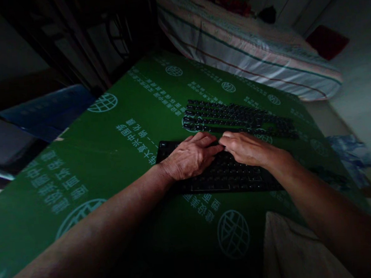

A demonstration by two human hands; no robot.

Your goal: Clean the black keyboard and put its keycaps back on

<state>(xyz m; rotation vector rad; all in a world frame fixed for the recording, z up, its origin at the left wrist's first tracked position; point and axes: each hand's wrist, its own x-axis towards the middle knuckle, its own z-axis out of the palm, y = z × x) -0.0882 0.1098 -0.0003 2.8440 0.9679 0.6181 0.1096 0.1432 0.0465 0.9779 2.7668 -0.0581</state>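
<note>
A black keyboard (220, 177) lies on the green table under both hands. Along its far edge my left hand (194, 155) rests over the keys, fingers bent and pressed together. My right hand (245, 147) comes in from the other side, closed in a pinch, its fingertips close to those of the left. Anything between the fingertips is too small or hidden to make out. Just beyond the keyboard, black keycaps (228, 115) are laid out in rows, with green showing between them.
The green table covering (121, 219) carries white lettering and globe prints. Small dark pieces (331, 177) lie to the right. A pale cloth (291, 246) is at the near right edge. Behind the table stands a bed with a striped cover (249, 58); a blue object (46, 108) is at left.
</note>
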